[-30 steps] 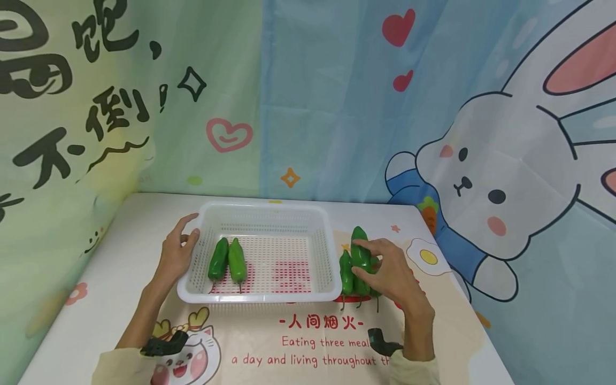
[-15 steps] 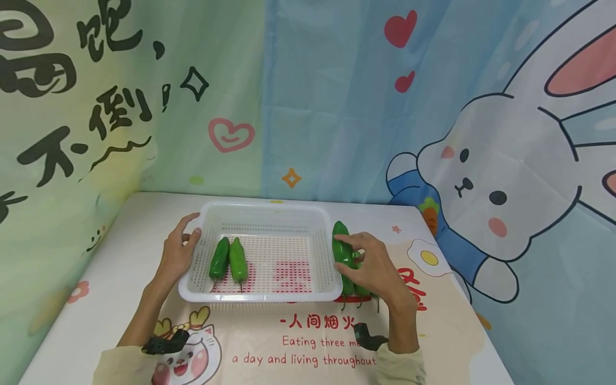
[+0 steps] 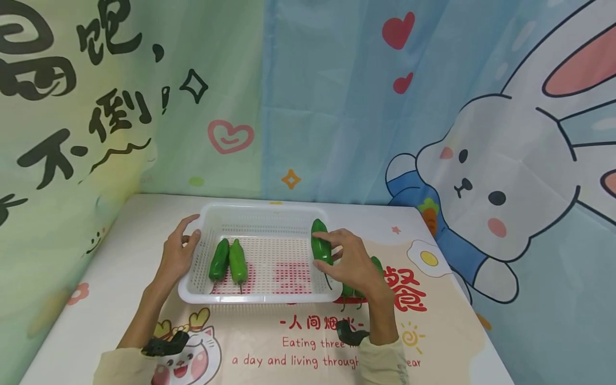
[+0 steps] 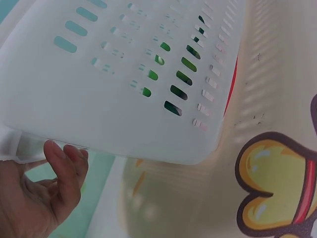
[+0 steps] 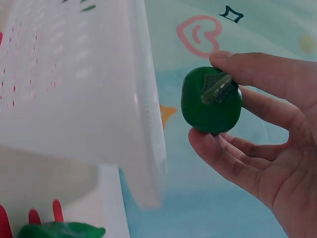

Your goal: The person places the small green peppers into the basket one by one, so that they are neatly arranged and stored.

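My right hand [image 3: 350, 260] pinches a green pepper [image 3: 320, 243] between thumb and fingers, over the right side of a white perforated plastic basket [image 3: 260, 298]. In the right wrist view this pepper [image 5: 200, 111] shows its stem end, with the thumb and fingers on opposite sides of it. My left hand [image 3: 178, 251] holds the basket's left rim; in the left wrist view its curled fingers [image 4: 67, 178] meet the basket's outer wall [image 4: 99, 114]. Inside the basket, two green peppers [image 3: 238, 261] lie side by side on the left.
Several more green peppers [image 3: 347, 291] lie just right of the basket, partly hidden by my right hand and the rim. A printed mat [image 3: 260, 337] covers much of the white table [image 3: 106, 256]. A cartoon curtain [image 3: 313, 133] hangs behind the table's far edge.
My right hand has carried the pepper leftward from above the other peppers to over the basket's right rim. The left hand, basket and two peppers inside stay in place.
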Tool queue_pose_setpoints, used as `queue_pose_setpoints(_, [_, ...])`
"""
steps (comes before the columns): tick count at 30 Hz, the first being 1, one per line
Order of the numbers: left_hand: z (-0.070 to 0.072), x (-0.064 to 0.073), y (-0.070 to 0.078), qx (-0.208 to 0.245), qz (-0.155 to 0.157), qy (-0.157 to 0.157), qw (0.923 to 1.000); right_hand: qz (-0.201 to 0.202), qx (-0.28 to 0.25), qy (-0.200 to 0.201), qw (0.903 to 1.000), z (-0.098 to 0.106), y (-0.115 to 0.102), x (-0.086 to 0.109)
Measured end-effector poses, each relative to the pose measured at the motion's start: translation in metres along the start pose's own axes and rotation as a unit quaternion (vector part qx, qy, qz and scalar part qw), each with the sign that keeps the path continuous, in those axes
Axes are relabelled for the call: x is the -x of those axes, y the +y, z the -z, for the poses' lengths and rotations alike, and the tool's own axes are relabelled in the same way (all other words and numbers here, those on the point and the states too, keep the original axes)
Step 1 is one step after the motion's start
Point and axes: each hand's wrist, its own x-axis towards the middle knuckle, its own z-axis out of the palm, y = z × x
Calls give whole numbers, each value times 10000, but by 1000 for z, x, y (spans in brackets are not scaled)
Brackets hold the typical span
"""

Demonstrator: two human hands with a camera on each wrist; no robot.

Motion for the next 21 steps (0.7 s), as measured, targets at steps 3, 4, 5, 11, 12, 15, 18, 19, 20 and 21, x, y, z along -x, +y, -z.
queue_pose_setpoints(3, [0,0,0,8,8,-8,10000,56,11,-46,10000,-5,-3,-5])
queue_pose_setpoints(4, [0,0,0,12,4,-3,10000,79,5,-63,9999,-7,-3,-7])
queue_pose_setpoints(5, [0,0,0,20,8,0,10000,112,12,-76,9999,-9,-4,-8])
queue_pose_setpoints(11, [0,1,-1,25,43,4,10000,155,-36,-222,9996,-20,-5,-17])
queue_pose_setpoints(12, [0,1,-1,22,38,8,10000,134,-57,-251,9996,-22,-5,-19])
queue_pose_setpoints(15, [0,1,0,26,14,23,10000,161,-56,-315,9994,-28,-6,-22])
queue_pose_setpoints(18, [0,0,0,26,19,26,10000,207,-136,-385,9990,-34,-7,-26])
queue_pose_setpoints(19, [0,0,0,25,25,25,10000,228,-155,-414,9988,-36,-7,-28])
queue_pose_setpoints(20, [0,0,0,24,36,25,10000,221,-210,-448,9985,-38,-7,-29])
queue_pose_setpoints(21, [0,0,0,23,45,24,10000,222,-239,-475,9983,-40,-7,-31])
